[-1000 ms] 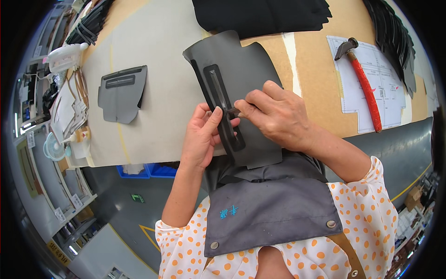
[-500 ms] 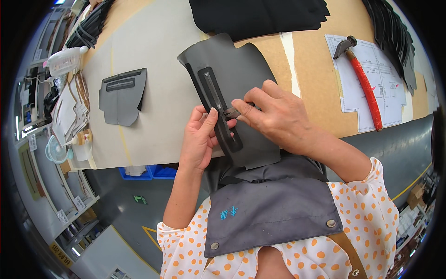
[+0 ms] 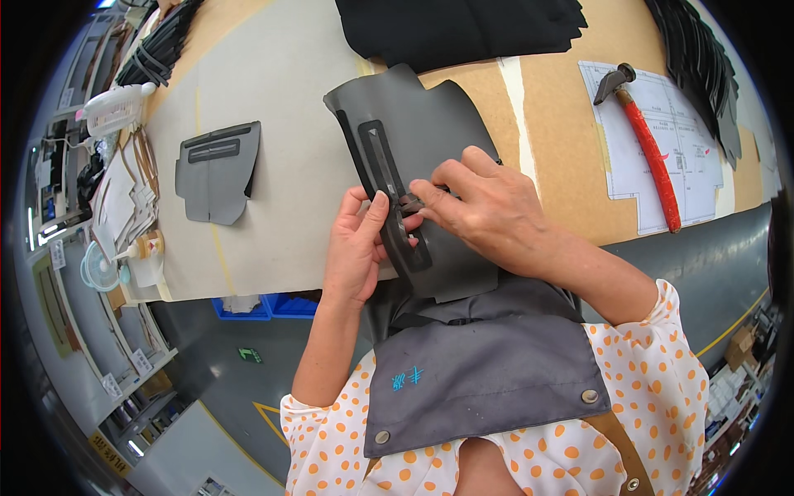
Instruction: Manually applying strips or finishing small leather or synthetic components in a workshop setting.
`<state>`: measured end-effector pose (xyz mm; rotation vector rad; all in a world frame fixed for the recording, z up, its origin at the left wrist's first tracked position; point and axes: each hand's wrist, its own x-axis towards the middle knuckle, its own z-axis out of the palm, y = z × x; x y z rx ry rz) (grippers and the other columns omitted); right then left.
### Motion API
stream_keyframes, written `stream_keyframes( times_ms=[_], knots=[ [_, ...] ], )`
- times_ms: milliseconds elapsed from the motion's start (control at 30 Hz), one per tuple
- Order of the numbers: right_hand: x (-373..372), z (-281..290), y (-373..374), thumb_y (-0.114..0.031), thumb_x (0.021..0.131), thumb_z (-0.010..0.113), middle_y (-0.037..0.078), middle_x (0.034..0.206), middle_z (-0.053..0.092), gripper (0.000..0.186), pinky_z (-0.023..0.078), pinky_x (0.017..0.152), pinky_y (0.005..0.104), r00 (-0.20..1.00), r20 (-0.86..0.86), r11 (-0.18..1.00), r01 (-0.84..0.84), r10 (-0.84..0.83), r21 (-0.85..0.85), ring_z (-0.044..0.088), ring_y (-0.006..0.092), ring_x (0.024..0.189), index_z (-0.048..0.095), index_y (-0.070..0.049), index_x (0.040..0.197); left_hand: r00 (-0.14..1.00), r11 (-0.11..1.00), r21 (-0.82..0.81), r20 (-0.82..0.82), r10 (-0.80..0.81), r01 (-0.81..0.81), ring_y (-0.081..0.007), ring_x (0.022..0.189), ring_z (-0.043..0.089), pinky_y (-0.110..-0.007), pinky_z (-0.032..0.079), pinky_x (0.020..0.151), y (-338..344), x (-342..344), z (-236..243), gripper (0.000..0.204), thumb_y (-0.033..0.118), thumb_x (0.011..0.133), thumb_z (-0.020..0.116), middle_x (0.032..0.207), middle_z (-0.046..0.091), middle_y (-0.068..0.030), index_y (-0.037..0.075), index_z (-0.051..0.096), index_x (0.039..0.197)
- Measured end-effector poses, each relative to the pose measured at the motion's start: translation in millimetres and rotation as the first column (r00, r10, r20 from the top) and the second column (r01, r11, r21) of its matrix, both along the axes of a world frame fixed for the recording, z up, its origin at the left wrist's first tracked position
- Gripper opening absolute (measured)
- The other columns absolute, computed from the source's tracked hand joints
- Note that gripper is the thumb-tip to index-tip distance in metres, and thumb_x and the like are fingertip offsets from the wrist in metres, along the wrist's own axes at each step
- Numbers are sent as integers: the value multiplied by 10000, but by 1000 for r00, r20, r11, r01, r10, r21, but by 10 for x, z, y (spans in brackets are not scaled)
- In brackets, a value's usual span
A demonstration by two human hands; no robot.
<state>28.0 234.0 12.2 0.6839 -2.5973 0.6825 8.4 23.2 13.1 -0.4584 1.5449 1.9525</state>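
A dark grey cut leather-like panel (image 3: 440,107) is held tilted at the table's front edge. Along its left side runs a long slot with a black frame (image 3: 376,142). My left hand (image 3: 351,252) grips that side, its thumb on top beside the slot and its fingers underneath. Over the panel, my right hand (image 3: 488,207) pinches a small dark metal tool (image 3: 408,203), whose tip meets the slot near my left thumb. The fingers cover most of the tool, so its exact kind is unclear.
A similar smaller grey panel (image 3: 217,178) lies to the left. On the right, a red-handled hammer (image 3: 649,153) rests on a printed sheet (image 3: 691,186). Black pieces (image 3: 463,33) lie at the back; stacked dark pieces (image 3: 699,78) sit at far right.
The panel's upper end has swung slightly to the right. My right hand and the tool have shifted only a little at the slot; my left hand keeps its grip.
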Motion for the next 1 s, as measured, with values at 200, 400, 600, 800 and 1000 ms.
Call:
stream_keyframes(
  times_ms=[200,400,600,800,1000],
  knots=[
    [0,-36,-20,-225,786,823,-31,860,594,308,481,596,276,1000,12,1000,-25,25,-16,550,163,774,746,-127,1067,1000,1000,-11,-7,-24,24,-206,951,758,-324,654,702,12,10,12,188,273,1082,578,1085,733,-128,101,526,1139],
    [-79,-38,112,-255,827,788,12,873,589,214,507,634,304,994,36,988,110,-107,-104,587,175,856,725,-78,929,999,1000,6,19,27,-27,-194,886,774,-315,667,658,-21,3,-21,176,248,1082,578,1023,724,-72,98,535,1164],
    [-265,-140,66,-334,997,689,73,745,589,335,481,651,386,652,698,680,370,296,-633,594,247,685,640,-21,888,999,998,-46,16,-47,47,-178,852,754,-327,657,696,-45,-39,-18,239,288,1064,618,964,702,-60,55,586,1105],
    [-263,-306,-29,-322,1026,648,167,742,559,411,444,641,441,795,595,759,314,119,-571,545,353,671,516,12,824,999,997,72,26,-21,19,-130,784,714,-316,636,713,-126,-49,-58,205,244,1061,628,952,709,-55,41,610,1078],
    [-233,-337,-63,-272,1008,666,174,782,561,347,431,637,449,839,538,784,276,86,-556,545,381,716,511,-3,855,995,969,248,100,-5,-20,-93,736,680,-285,634,705,-246,3,-162,194,249,1079,590,948,708,-41,58,611,1051]
  ],
)
